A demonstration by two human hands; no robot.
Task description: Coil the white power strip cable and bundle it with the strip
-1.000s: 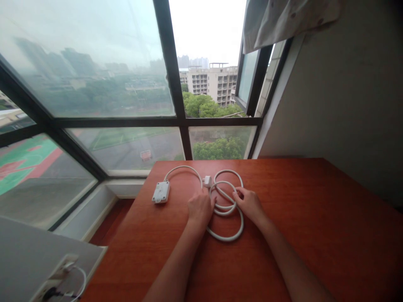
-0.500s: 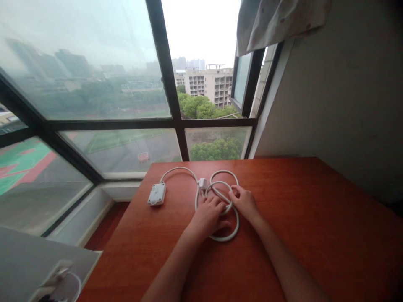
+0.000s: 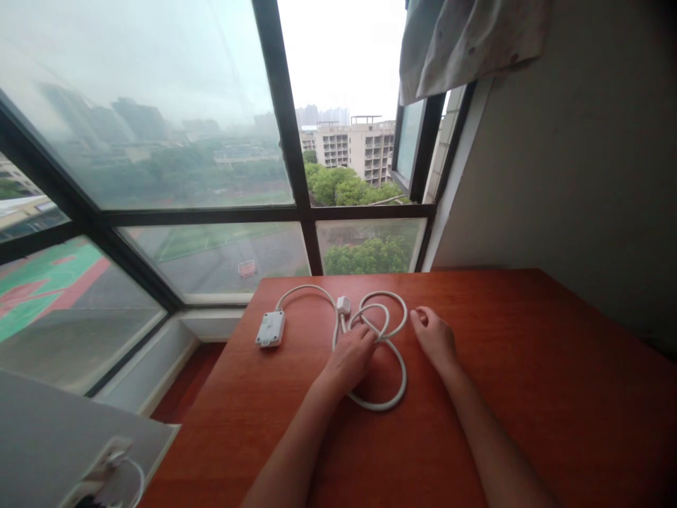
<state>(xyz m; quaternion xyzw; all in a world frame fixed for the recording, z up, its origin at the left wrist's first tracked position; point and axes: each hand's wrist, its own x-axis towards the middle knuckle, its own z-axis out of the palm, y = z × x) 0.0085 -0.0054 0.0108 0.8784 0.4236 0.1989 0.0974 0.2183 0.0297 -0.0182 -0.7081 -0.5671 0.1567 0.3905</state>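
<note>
A white extension cord lies on the reddish-brown table, its cable (image 3: 399,398) spread in several loose loops. At its left end is a small white box (image 3: 271,329) with screw holes at the corners. The white plug (image 3: 343,305) rests near the top of the loops. My left hand (image 3: 353,353) is closed on the cable where the loops cross; its fingertips are partly hidden. Just right of the loops, my right hand (image 3: 434,336) is apart from the cable, its fingers curled together with nothing visible in them.
The wooden table (image 3: 508,367) reaches the window frame (image 3: 211,215) at the back and the grey wall (image 3: 555,176) at the right. A curtain (image 3: 470,49) hangs above. At the lower left, a white plug and wire (image 3: 119,462) are at a wall socket.
My right hand has let go of the cable loop and moved right, away from it. My left hand stays at the crossing, its fingers drawn closer together. The view has shifted slightly.
</note>
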